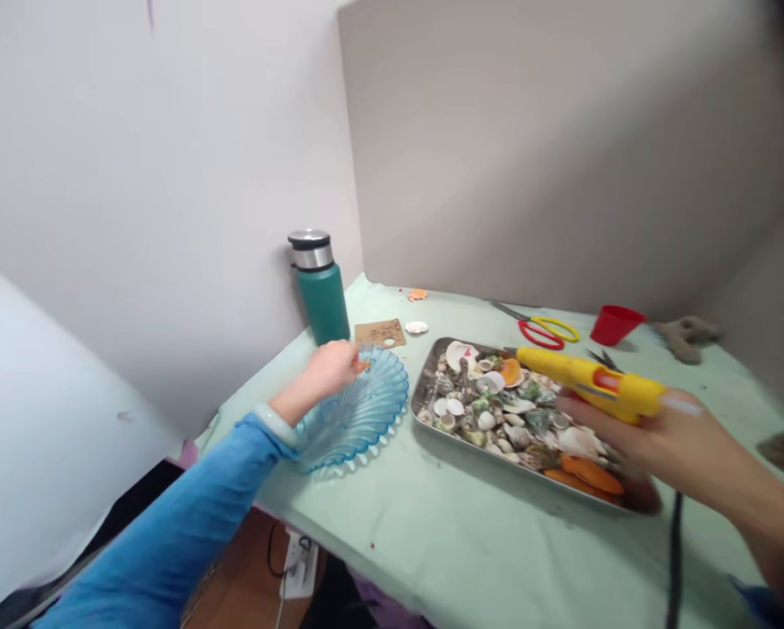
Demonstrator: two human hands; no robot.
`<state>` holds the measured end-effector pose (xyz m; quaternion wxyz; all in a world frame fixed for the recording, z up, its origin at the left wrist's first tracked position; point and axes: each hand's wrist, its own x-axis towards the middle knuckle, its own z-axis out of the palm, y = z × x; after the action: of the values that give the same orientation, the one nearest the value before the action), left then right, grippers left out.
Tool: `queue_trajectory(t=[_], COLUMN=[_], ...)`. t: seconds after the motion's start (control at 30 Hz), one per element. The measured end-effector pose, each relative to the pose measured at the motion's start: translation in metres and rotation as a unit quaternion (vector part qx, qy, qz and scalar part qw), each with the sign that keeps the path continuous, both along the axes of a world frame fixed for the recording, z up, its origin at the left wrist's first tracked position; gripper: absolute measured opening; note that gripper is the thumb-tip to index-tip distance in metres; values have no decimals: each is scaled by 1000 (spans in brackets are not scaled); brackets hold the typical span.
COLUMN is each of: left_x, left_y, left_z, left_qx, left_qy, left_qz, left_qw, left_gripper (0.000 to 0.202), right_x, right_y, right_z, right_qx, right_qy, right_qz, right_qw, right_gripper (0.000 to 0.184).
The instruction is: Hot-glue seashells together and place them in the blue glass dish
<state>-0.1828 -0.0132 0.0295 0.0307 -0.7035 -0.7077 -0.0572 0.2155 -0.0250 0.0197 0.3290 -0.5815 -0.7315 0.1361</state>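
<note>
My left hand (326,369) grips the far rim of a blue fluted glass dish (356,411) that rests on the pale green table cover (470,524). My right hand (654,432) is closed round a yellow glue gun (588,380), its nozzle pointing left above a metal tray (424,389) filled with several seashells. A dark cord (675,559) hangs down from the gun. My left arm wears a blue sleeve and a pale bangle.
A teal flask (322,293) stands by the left wall. Behind the dish lie a brown card (379,333) and a small white shell (416,328). Red and yellow scissors (542,330), a red cup (614,324) and a brown lump (686,336) sit behind the tray.
</note>
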Motion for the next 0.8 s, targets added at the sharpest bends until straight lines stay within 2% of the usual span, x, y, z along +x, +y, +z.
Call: queue_trajectory(t=[0.07, 0.13, 0.23, 0.3, 0.43, 0.63, 0.8], left_x=[10, 16, 11, 0, -12, 0, 5], left_y=[-3, -8, -14, -17, -19, -13, -6], left_z=[0, 1, 2, 3, 1, -11, -19], left_qx=[39, 23, -40, -37, -47, -100, -65], left_qy=[41, 74, 46, 6, -19, -24, -33], left_qz=[26, 31, -30, -52, -32, -16, -22], left_qw=[998, 997, 998, 998, 998, 995, 997], left_gripper=[15, 23, 35, 45, 48, 57, 51], right_x=[-7, -12, -10, -6, 3, 0, -6], right_y=[-5, -7, -8, -7, -4, -3, -1], right_z=[6, 8, 2, -4, -15, -22, -27], right_qx=[-15, 5, 7, 8, 11, 25, 23], right_qy=[40, 49, 53, 55, 50, 74, 80], right_qz=[45, 47, 68, 81, 65, 84, 95], right_qw=[998, 998, 996, 995, 997, 993, 992], right_gripper=[33, 42, 48, 48, 47, 39, 35])
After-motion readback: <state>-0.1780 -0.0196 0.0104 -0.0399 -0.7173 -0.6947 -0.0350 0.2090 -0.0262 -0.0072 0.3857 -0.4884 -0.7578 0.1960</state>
